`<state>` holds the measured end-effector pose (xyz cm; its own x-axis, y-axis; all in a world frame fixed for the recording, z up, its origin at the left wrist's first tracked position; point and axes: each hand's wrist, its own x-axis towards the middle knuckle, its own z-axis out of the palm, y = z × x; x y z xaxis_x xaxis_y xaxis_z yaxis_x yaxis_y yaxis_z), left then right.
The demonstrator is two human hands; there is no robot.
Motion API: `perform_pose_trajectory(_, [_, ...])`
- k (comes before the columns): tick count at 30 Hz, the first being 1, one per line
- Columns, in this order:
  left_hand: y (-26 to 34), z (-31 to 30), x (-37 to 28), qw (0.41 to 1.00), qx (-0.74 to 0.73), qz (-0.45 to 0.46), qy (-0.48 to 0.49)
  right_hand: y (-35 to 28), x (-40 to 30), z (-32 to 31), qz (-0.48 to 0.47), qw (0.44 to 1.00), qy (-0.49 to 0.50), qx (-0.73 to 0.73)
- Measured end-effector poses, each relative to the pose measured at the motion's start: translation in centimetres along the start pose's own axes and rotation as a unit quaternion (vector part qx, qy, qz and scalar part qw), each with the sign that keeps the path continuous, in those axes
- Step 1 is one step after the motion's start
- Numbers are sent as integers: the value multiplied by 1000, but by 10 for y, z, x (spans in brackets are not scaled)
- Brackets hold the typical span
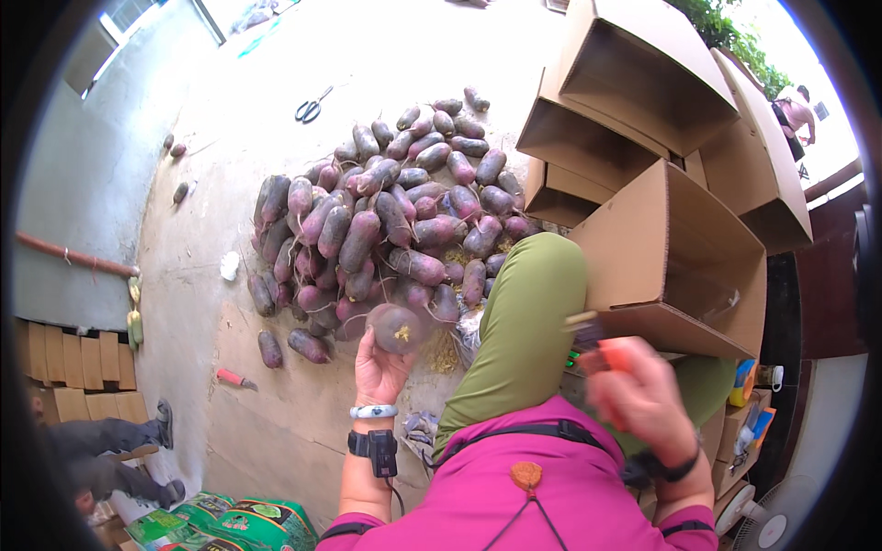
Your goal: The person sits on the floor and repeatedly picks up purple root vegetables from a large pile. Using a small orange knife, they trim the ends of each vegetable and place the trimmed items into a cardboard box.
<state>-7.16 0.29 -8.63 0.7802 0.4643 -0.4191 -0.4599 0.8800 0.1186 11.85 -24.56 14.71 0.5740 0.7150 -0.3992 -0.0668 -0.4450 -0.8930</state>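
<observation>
My left hand (pixel 381 375) grips a purple-skinned radish (pixel 387 324). The radish's cut end, with a yellowish patch in the middle, faces up towards me. A red-handled tool (pixel 608 359) is in my right hand (pixel 644 396), held above my right thigh. Motion blurs that hand and the tool, so I cannot tell the tool's exact kind; its dark end points up and left, apart from the radish. Beyond my left hand lies a large heap of purple radishes (pixel 358 241), many with thin roots still on. Yellowish trimmings (pixel 441 351) lie just right of the held radish.
Open cardboard boxes (pixel 620 275) are stacked at my right. A red-handled knife (pixel 236 378) and scissors (pixel 313 107) lie on the floor. Green printed bags (pixel 258 523) and another person's legs (pixel 103 423) are at lower left. A fan (pixel 768 520) stands at lower right.
</observation>
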Motion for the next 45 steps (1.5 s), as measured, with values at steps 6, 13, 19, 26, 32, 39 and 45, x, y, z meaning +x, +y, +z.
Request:
perform_pose_trajectory(6, [-16,47,-9,993,91,-71,-36,35,58,36,-124,970,-153,-141])
perform_pose_trajectory(13, [-22,69,-13,983,138,-107,-52,44,69,26,-152,954,-169,-195])
perform_pose_trajectory(19, [-26,76,-8,981,145,-125,-42,45,71,17,-147,953,-180,-196])
perform_pose_trajectory(26, [-23,82,-5,971,178,-153,-42,40,76,7,-164,945,-193,-204])
perform_pose_trajectory(32, [-23,83,-2,968,177,-173,-44,42,77,1,-200,937,-175,-229])
perform_pose_trajectory(39, [-21,83,3,966,169,-188,-52,41,77,0,-202,941,-160,-221])
perform_pose_trajectory(45, [-23,84,4,969,164,-180,-53,39,79,3,-127,954,-221,-159])
